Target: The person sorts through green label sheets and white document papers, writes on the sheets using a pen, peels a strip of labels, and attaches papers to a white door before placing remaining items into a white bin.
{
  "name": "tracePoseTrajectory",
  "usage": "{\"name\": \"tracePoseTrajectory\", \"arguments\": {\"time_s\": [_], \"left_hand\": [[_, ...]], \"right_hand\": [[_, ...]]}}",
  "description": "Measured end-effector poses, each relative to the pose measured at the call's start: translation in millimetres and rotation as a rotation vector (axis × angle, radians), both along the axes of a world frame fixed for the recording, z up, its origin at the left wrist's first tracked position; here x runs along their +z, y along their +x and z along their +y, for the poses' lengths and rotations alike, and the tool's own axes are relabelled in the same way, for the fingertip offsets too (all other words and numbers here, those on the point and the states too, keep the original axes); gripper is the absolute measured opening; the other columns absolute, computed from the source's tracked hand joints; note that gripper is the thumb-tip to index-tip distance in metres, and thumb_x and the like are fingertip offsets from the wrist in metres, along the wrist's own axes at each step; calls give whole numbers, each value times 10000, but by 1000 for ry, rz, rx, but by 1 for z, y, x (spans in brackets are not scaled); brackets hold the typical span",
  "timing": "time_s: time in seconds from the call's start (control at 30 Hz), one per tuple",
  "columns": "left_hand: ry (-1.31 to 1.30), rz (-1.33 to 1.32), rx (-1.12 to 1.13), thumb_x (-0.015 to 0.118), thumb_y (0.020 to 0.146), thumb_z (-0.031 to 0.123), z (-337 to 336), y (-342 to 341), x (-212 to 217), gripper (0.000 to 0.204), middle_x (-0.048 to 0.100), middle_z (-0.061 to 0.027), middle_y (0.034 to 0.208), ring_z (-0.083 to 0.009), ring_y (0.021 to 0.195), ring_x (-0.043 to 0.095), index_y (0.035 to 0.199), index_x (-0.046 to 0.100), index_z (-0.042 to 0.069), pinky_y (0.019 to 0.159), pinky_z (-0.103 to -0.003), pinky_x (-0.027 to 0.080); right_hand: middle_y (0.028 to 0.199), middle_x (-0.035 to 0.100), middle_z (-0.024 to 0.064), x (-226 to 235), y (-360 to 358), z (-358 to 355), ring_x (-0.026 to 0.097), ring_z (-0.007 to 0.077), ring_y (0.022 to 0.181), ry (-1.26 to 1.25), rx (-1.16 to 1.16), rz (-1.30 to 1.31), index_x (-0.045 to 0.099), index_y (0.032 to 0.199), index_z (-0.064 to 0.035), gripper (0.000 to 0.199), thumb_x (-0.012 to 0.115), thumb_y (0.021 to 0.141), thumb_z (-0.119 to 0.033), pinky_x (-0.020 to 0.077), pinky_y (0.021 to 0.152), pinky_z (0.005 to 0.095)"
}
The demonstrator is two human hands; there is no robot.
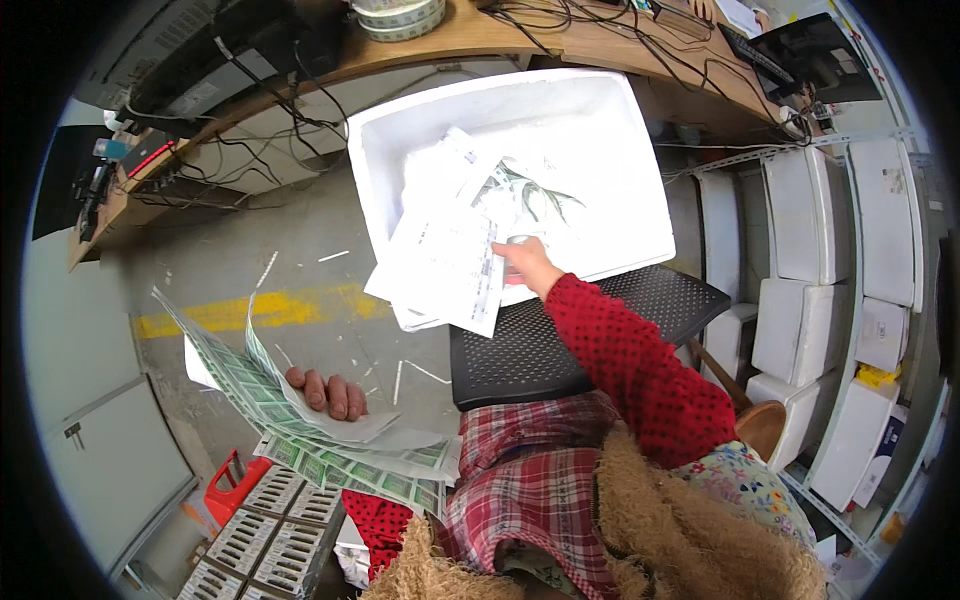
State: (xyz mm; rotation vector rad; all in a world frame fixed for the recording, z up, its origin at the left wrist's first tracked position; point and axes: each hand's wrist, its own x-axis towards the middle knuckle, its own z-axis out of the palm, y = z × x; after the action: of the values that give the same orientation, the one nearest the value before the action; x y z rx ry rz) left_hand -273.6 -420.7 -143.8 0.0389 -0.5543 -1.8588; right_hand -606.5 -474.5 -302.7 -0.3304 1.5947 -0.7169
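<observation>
My left hand (330, 392) is closed round several sheets of green printed labels (300, 440), which fan out with curled edges above my lap. Only its fingertips show past the sheets. My right hand (532, 266) is at the near side of a white foam box (610, 130), its thumb on the edge of a stack of white printed papers (448, 262). These papers lean out over the box's near rim. A small greyish round thing shows by the fingers, too unclear to name. Deeper in the box lie some green-and-white pieces (535, 192).
The box rests by a black perforated seat (520, 365). Behind it runs a wooden desk (480, 35) with tangled cables. Shelves with white foam boxes (800, 330) stand at right. At lower left are a red plastic stool (235, 488) and grey trays (265, 525). Paper scraps litter the floor.
</observation>
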Motion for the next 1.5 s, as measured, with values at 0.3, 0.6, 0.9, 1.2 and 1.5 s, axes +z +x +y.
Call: {"name": "tracePoseTrajectory", "arguments": {"time_s": [0.3, 0.6, 0.9, 1.2, 1.5], "left_hand": [[-16, 5, -26, 392, 1026, 290, -20, -42, -24, 379, 575, -73, 973, -227, 764, 569, 1307, 430, 38, 637, -378, 486], [135, 9, 119, 395, 1021, 329, -14, -112, -39, 390, 591, -67, 946, -231, 754, 578, 1282, 466, 48, 650, -398, 497], [231, 91, 357, 389, 1018, 249, -6, -130, -37, 285, 606, -59, 838, -186, 611, 559, 1114, 506, 8, 536, -313, 497], [243, 91, 411, 449, 998, 239, -5, -130, -34, 229, 614, -37, 808, -162, 607, 591, 1072, 509, 31, 562, -295, 504], [238, 83, 464, 446, 999, 222, -9, -129, -32, 205, 606, -35, 770, -148, 580, 580, 1042, 516, 35, 532, -274, 496]], "right_hand": [[887, 630, 75, 3, -45, -42, 607, 164, 739, -449, -175, 193, 533, 1235, 62, 511, 705, 755, 39, 547, 705, 302], [1036, 633, 185, -23, -210, -83, 651, 234, 917, -443, -355, 194, 425, 1247, 115, 505, 681, 830, -10, 575, 755, 334], [1100, 604, 202, -47, -131, -109, 648, 242, 928, -281, 418, -76, 513, 1198, 113, 447, 687, 842, -94, 555, 818, 311], [1072, 654, 202, -111, -153, -83, 628, 319, 990, -476, 1190, 409, 613, 1101, 26, 454, 731, 723, -197, 490, 871, 356], [1016, 641, 171, -99, -133, -82, 605, 323, 975, -382, 1406, 408, 582, 1152, 4, 610, 819, 633, -214, 476, 841, 356]]}}
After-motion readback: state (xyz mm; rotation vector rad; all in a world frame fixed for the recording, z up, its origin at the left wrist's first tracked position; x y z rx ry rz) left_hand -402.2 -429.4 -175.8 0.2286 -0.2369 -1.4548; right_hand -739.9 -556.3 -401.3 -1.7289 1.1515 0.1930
